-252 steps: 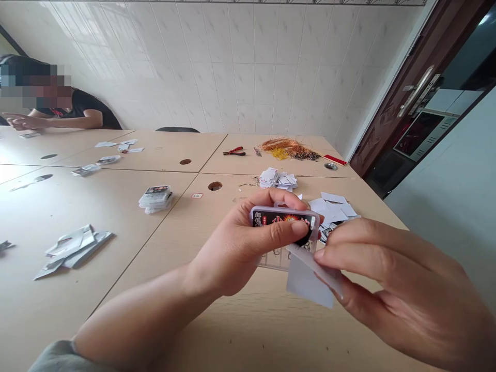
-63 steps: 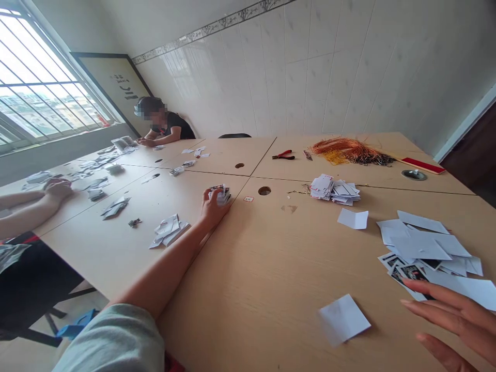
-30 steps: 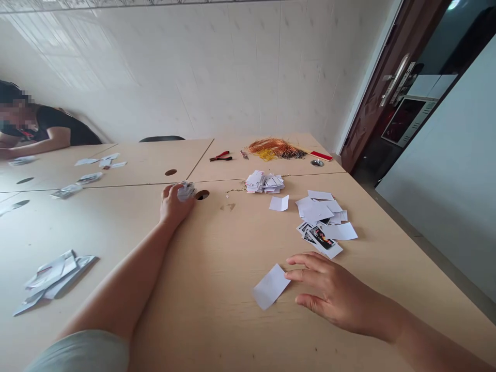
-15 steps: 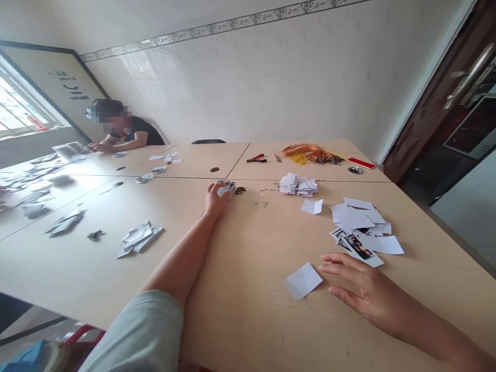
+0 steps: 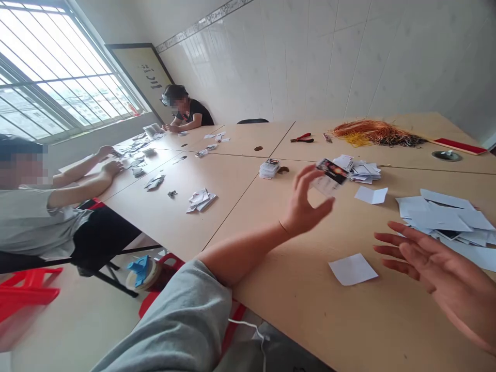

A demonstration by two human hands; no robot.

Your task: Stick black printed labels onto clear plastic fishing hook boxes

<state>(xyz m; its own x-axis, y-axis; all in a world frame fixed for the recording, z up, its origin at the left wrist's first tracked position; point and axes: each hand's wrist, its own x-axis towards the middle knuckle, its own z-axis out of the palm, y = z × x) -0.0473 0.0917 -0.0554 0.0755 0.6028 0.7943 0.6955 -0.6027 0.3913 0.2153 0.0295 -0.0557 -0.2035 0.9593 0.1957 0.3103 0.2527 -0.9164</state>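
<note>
Between the thumb and fingers of my left hand (image 5: pixel 304 209) is a small clear plastic bag (image 5: pixel 332 173) with a dark printed top, raised above the table. Behind that hand lies a stack of similar bags (image 5: pixel 268 169), beside a round hole in the tabletop. My right hand (image 5: pixel 437 263) hovers at the right with its fingers spread and nothing in it. A white paper square (image 5: pixel 353 269) lies on the table between me and the hands. Just beyond my right hand is a loose pile of white cards (image 5: pixel 442 213).
A stack of white cards (image 5: pixel 364 172), a creased paper (image 5: pixel 371 195), red-handled pliers (image 5: pixel 302 138) and a bundle of orange cords (image 5: pixel 360 129) lie farther back. White packets (image 5: pixel 201 200) are at left. Two people sit at the table (image 5: pixel 248 206), one at left, one at the far end.
My left hand has come back from the bag stack toward the right, with a bag now in it. The view has swung left, and my right hand has turned with its palm more upward.
</note>
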